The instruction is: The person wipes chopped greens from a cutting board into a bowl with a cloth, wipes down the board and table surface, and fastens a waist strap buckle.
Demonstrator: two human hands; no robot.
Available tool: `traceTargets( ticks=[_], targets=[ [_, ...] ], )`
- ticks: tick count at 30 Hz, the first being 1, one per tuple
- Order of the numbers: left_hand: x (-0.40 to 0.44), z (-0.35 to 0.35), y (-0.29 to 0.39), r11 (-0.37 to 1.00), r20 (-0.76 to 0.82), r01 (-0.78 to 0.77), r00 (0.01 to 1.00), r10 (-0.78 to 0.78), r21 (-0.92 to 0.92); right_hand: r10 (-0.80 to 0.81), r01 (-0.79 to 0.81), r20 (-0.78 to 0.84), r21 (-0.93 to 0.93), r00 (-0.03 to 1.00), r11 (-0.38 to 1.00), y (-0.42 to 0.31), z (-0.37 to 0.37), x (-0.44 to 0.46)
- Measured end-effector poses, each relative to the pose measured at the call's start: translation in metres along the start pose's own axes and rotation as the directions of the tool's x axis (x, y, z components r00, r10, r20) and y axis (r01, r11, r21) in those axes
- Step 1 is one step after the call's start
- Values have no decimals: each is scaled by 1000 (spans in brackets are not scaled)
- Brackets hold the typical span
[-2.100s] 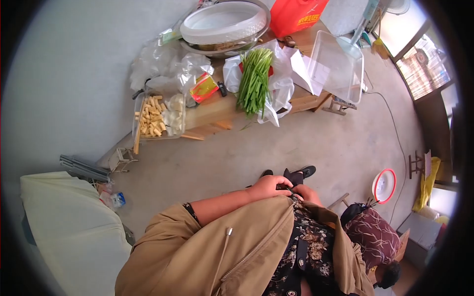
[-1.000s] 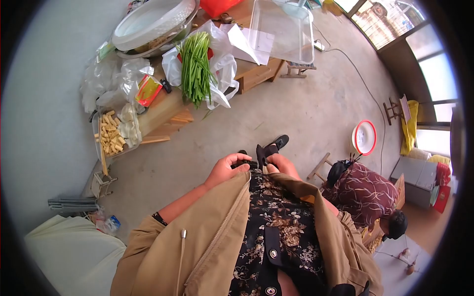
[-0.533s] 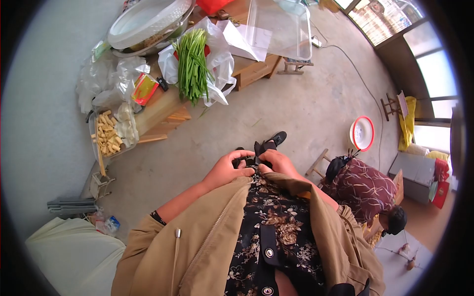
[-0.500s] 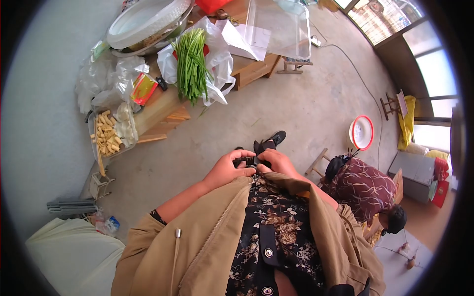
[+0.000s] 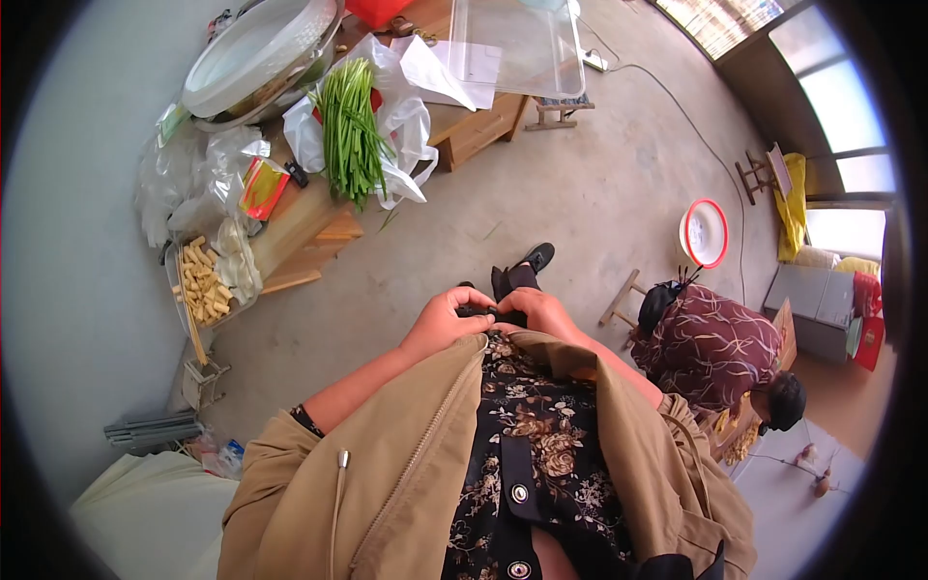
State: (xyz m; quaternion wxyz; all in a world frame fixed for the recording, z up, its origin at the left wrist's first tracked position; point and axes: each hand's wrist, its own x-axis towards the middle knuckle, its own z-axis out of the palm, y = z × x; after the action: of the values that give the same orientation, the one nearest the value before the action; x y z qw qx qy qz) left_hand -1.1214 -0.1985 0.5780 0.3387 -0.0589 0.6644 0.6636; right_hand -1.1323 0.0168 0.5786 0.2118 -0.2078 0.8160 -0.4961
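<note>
My left hand [image 5: 447, 319] and my right hand [image 5: 531, 307] meet in front of my waist, fingers closed around a small black strap or buckle [image 5: 478, 311] between them. Its exact shape is hard to make out. Just below them lie the open tan jacket [image 5: 406, 435] and the black floral shirt [image 5: 527, 416]. Past my hands, a black shoe [image 5: 539, 256] shows on the floor.
A wooden table [image 5: 462, 130] holds green stalks [image 5: 350, 135], plastic bags, a large basin [image 5: 256, 58] and a tray of cut tan pieces [image 5: 205, 280]. At right are a red-rimmed basin [image 5: 704, 234], a stool and a bent-over person [image 5: 710, 343].
The view has swung to the right, so the table has shifted left in it. My hands, apart about a second ago, have come together at the black strap.
</note>
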Motion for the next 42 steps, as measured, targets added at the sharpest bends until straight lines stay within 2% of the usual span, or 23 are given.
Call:
traceTargets(
  ticks=[3, 6, 7, 9, 10, 11, 13, 14, 15, 17, 18, 20, 21, 23, 25, 28, 31, 34, 42],
  targets=[
    [2, 1, 2, 996, 12, 78, 997, -78, -45, -5, 6, -9, 64, 1000, 998, 0, -9, -7],
    [4, 1, -1, 998, -7, 50, 999, -51, -33, 152, -148, -107, 42, 983, 988, 1, -23, -26],
    [5, 0, -3, 997, -12, 54, 998, -55, -47, 156, -152, -112, 44, 981, 987, 3, -28, -37],
    [6, 0, -3, 996, -13, 58, 998, -59, -61, 460, -447, -59, 161, 886, 880, 5, -35, -61],
    [7, 0, -2, 997, -19, 56, 998, -57, -52, 479, -479, 25, 92, 877, 873, -3, -40, -69],
    [7, -1, -2, 998, -25, 53, 998, -55, -42, 481, -481, 22, 95, 877, 872, 3, -38, -76],
    [10, -2, 0, 997, 11, 55, 998, -54, -47, 521, -549, 215, 519, 826, 656, -5, -37, -70],
    [12, -3, 1, 997, 39, 55, 998, -53, -58, 665, -708, 371, 614, 648, 348, -13, -43, -69],
    [13, -3, 0, 997, 37, 53, 998, -51, -53, 662, -705, 370, 616, 652, 351, -14, -44, -69],
    [15, -3, -2, 999, 80, 8, 997, -5, -35, 515, -575, 364, 745, 776, 338, -14, -44, -70],
    [15, -4, 0, 999, 117, 41, 992, -37, -28, 512, -571, 361, 747, 779, 341, -7, -40, -72],
    [13, -3, 7, 999, 108, 43, 993, -41, -16, 407, -471, 349, 845, 844, 253, 12, -29, -77],
    [11, -1, 10, 999, 102, 51, 994, -50, -7, 409, -470, 347, 846, 844, 252, 12, -31, -74],
    [7, 1, 10, 999, 114, 49, 992, -50, 16, 468, -434, 228, 809, 854, 397, 5, -37, -63],
    [4, 2, 12, 999, 119, 40, 992, -44, 37, 498, -425, 216, 833, 840, 355, -1, -34, -53],
    [-1, 4, 14, 1000, 126, -7, 992, 11, -26, 456, -373, 168, 833, 874, 408, -2, -30, -46],
    [-1, 7, 12, 990, 134, -63, 988, 80, -128, 442, -372, 172, 829, 880, 418, 3, -24, -39],
    [-3, 5, 10, 991, 109, -42, 992, 57, -128, 410, -349, 159, 825, 898, 445, -1, -19, -32],
    [-10, 7, 17, 951, 11, 40, 999, -38, -308, 330, -391, 251, 783, 910, 484, -4, -14, -30]
  ],
)
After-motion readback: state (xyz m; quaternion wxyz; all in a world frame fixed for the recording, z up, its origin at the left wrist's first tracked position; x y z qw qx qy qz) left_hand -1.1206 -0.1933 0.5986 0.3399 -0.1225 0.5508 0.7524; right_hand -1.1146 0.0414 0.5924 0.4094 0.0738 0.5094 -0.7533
